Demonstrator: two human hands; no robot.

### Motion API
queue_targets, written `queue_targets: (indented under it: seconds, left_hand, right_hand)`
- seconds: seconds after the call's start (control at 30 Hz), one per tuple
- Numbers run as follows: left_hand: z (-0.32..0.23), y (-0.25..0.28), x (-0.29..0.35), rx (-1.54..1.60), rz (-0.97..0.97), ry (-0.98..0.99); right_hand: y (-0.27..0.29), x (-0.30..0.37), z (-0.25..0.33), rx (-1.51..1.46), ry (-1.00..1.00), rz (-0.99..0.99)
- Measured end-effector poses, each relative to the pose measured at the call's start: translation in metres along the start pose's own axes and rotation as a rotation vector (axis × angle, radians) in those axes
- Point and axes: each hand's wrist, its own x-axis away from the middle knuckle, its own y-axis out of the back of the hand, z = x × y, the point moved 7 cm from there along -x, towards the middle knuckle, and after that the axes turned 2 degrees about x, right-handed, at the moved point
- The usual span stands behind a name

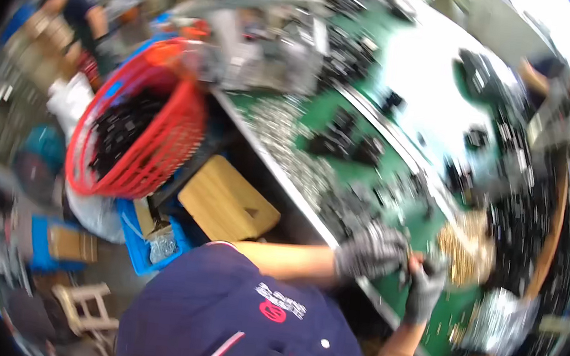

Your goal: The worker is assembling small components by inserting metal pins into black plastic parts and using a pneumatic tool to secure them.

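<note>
Both my hands wear grey gloves and meet over the near edge of the green worktable. My left hand is closed, its fingertips drawn together toward the right hand. My right hand is pinched, with a bare reddish fingertip showing. A small dark piece seems to sit between them, too blurred to name. Just beyond the left hand lies a heap of dark grey parts. Close to the right hand is a pile of thin gold-coloured pieces.
Small silvery parts spread along the table's left side, with black parts beyond. A red basket of black pieces stands left, above a blue bin and near a wooden stool top. Other people work farther off.
</note>
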Motion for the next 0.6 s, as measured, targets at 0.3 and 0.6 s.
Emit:
queue_targets:
  seconds: [0.3,0.6]
  left_hand:
    - [0.074,0.022,-0.047,-0.028,-0.170,-0.327]
    - [0.092,0.017,-0.067,0.052,-0.163,-0.330]
  right_hand:
    - [-0.012,-0.119,-0.008,0.077,0.306,0.139]
    - [0.031,-0.174,-0.044,0.120,0.581,-0.068]
